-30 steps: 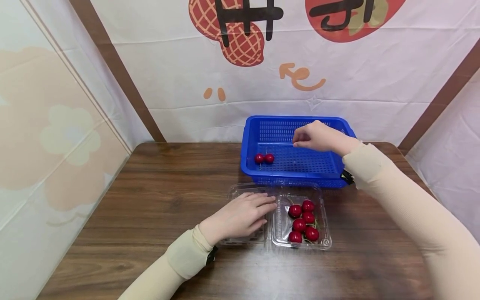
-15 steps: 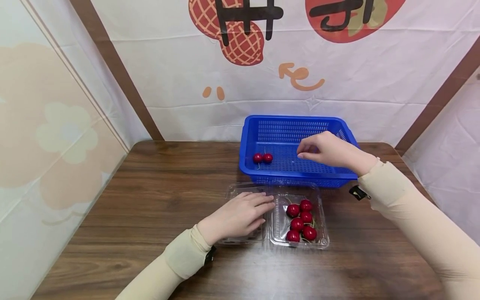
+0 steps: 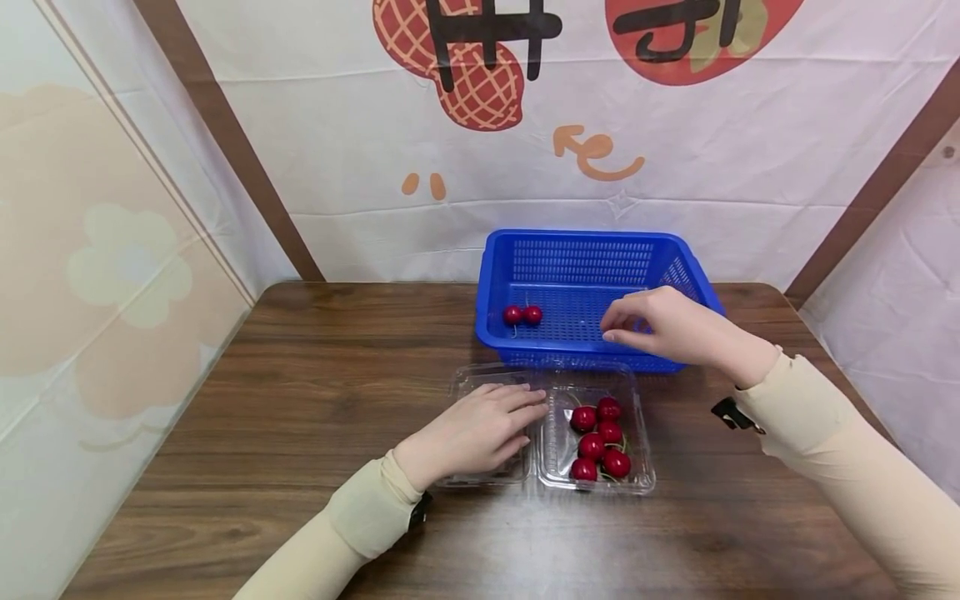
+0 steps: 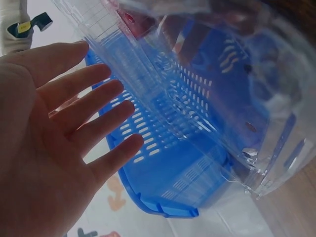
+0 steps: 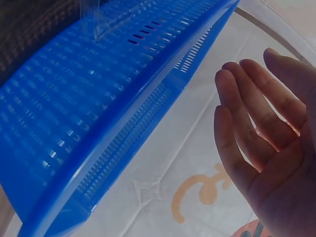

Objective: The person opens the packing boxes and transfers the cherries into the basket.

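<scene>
My left hand (image 3: 472,433) lies over the left half of a clear plastic clamshell box (image 3: 645,442), fingers stretched toward its fold. Several red cherries (image 3: 592,447) with green stems sit in the box's right half. Behind it stands a blue perforated basket (image 3: 491,333), where two cherries (image 3: 512,315) rest at the left. Over the basket's front right part is my right hand (image 3: 675,329), fingers bent loosely. The right wrist view shows this hand (image 5: 266,123) with nothing in its grasp, beside the basket rim (image 5: 123,98). In the left wrist view the fingers (image 4: 106,131) are spread next to the clear plastic.
Box and basket stand close together on a brown wood-grain table (image 3: 337,375). A white printed cloth (image 3: 360,167) hangs just behind the basket, with another pale sheet (image 3: 127,292) along the left.
My right hand has come back toward me and slightly right, from the basket's middle to over its front right edge. The left hand stays on the box, and the cherries lie as before.
</scene>
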The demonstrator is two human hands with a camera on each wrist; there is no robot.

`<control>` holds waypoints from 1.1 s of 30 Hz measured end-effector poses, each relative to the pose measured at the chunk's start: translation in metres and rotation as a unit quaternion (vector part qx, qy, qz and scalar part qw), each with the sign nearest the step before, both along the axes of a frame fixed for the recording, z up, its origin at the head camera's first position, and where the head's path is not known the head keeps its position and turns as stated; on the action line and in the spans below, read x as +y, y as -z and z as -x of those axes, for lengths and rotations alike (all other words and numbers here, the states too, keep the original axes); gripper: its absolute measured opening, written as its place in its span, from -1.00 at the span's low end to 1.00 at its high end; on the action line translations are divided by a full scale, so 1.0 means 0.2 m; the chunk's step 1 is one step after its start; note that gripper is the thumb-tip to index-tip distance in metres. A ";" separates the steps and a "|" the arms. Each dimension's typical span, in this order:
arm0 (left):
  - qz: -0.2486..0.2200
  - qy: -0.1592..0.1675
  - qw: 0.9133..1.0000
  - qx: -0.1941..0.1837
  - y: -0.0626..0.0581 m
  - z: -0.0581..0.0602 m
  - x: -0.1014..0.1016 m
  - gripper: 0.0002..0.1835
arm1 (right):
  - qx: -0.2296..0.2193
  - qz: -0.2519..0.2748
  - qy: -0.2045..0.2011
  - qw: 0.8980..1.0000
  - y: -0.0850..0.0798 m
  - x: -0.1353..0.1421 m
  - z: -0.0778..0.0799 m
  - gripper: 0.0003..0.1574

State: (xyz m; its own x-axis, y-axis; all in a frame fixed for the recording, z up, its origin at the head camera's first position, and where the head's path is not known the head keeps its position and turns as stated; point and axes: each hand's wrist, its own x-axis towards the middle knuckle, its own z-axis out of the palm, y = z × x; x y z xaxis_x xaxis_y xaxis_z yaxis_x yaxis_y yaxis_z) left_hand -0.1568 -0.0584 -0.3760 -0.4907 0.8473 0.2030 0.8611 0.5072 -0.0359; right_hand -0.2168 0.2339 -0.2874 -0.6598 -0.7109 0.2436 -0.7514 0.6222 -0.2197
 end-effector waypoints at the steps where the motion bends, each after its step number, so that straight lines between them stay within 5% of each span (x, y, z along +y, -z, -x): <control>1: -0.001 0.000 1.000 0.000 0.00 0.00 0.00 -0.52 | 0.006 0.003 -0.002 1.000 0.00 0.00 -0.01 -0.93; 14: -0.009 0.004 1.000 0.001 0.00 0.00 0.00 -0.53 | 0.022 0.028 -0.036 0.999 0.10 -0.01 -0.14 -0.92; 33: -0.004 0.002 1.000 0.001 -0.01 -0.01 0.00 -0.53 | -0.080 -0.008 -0.035 0.996 0.26 -0.06 -0.18 -0.92</control>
State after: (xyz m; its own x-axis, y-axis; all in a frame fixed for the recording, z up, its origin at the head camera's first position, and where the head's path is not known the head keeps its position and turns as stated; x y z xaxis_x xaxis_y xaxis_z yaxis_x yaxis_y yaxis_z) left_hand -0.1551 -0.0583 -0.3736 -0.4876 0.8472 0.2110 0.8626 0.5048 -0.0335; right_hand -0.1812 0.2228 -0.3388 -0.6384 -0.7591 0.1275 -0.7489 0.5743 -0.3308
